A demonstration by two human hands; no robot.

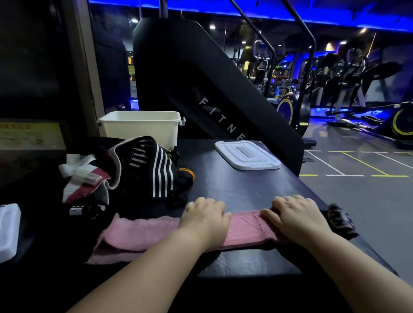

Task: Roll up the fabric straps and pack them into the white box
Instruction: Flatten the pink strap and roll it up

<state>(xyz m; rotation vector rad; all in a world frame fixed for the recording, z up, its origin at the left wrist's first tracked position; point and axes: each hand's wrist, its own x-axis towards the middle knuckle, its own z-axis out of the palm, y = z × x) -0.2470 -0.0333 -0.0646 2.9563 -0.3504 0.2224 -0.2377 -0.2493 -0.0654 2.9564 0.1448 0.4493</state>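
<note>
Pink strap lies flat across near edge of bench. L grip and R grip: fingers curled down onto the strap, R at its folded end. White box at bench rear, open; lid apart, to its right.

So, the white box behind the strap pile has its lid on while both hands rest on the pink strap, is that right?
No: the head view shows the lid off, lying on the table right of the white box. The rest holds: box behind the strap pile, left hand and right hand on the pink strap.
</note>
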